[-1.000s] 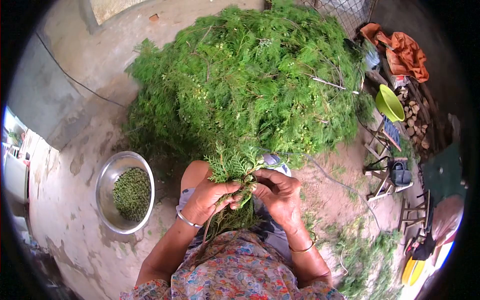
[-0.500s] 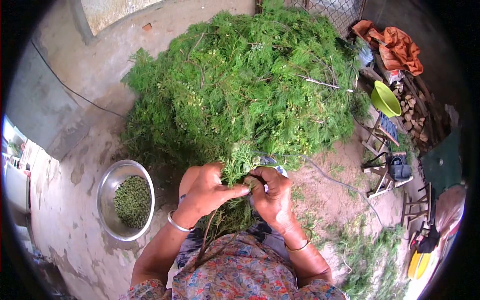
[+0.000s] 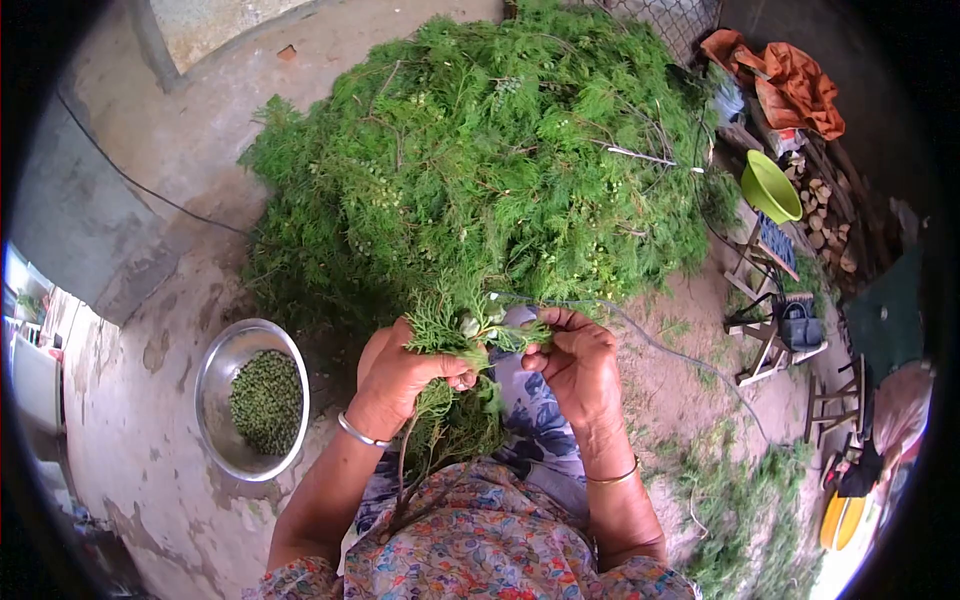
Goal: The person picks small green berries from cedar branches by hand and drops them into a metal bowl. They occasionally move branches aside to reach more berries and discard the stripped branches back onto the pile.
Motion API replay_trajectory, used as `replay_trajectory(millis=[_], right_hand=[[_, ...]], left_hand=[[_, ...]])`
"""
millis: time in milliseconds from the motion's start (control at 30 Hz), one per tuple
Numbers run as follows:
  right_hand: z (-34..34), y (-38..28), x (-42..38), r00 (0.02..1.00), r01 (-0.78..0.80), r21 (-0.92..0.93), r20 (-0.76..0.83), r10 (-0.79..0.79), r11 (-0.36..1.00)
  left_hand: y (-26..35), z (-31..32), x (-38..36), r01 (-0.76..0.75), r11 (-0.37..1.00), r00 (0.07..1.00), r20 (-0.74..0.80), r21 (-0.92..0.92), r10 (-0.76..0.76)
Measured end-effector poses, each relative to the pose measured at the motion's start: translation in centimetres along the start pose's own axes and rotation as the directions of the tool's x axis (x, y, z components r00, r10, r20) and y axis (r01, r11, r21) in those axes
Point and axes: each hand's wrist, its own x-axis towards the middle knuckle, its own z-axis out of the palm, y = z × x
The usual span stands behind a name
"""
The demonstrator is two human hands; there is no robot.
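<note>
My left hand (image 3: 400, 375) is closed around a flat-leaved evergreen sprig (image 3: 437, 325), its thumb pressed against the lower part. Pale green cones (image 3: 470, 325) show on the sprig between my hands. My right hand (image 3: 578, 365) pinches the sprig's right end between thumb and fingers. Below, a longer branch (image 3: 440, 440) with a brown stem lies across my lap. To the left, a metal bowl (image 3: 208, 410) on the floor holds a heap of small green cones (image 3: 265, 403).
A large pile of evergreen branches (image 3: 480, 180) lies in front of me. At the right are a small stool (image 3: 775, 330), a yellow-green basin (image 3: 770, 188), stacked firewood (image 3: 825, 220) and an orange cloth (image 3: 790, 85). A cable (image 3: 690, 365) crosses the floor among scattered clippings (image 3: 745, 510).
My right hand has moved right, away from my left hand, and now pinches the sprig's right end. The sprig's cones have come into view between the hands.
</note>
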Motion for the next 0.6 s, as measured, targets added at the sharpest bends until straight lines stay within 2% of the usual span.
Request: replay_trajectory(millis=[67,167,233,300,367,467,533,600], right_hand=[[-0.6,-0.1,0.2,1.0,-0.009,-0.025,0.012,0.009,1.0],[-1.3,-0.1,0.3,0.996,-0.037,-0.097,0.073,0.044,0.995],[-1.4,0.1,0.2,0.977,0.059,-0.217,0.212,-0.012,0.974],[-1.3,0.1,0.1,0.975,0.073,-0.188,0.219,-0.031,0.98],[-1.3,-0.3,0.1,0.959,0.077,-0.318,0.284,0.017,0.945],[-1.6,-0.4,-0.1,0.969,0.039,-0.384,0.241,0.059,0.922],[-1.6,0.1,0.0,0.971,0.035,-0.377,0.232,0.058,0.926],[-1.5,0.3,0.0,0.973,0.033,-0.37,0.223,0.054,0.929]], left_hand=[[0.4,0.3,0.1,0.074,0.997,0.996,0.057,0.004,-0.074],[0.2,1.2,0.1,0.107,0.994,0.993,0.061,-0.035,-0.105],[0.0,1.8,0.1,0.091,0.996,0.996,0.013,0.019,-0.091],[-0.2,1.6,0.5,0.162,0.984,0.986,0.015,0.069,-0.163],[-0.2,2.0,0.6,0.142,0.985,0.99,-0.01,0.1,-0.142],[-0.6,2.1,0.8,0.124,0.982,0.992,-0.057,0.144,-0.117],[-1.1,2.0,0.9,0.076,0.975,0.995,-0.074,0.208,-0.062],[-0.9,2.2,0.8,0.089,0.969,0.994,-0.089,0.23,-0.07]])
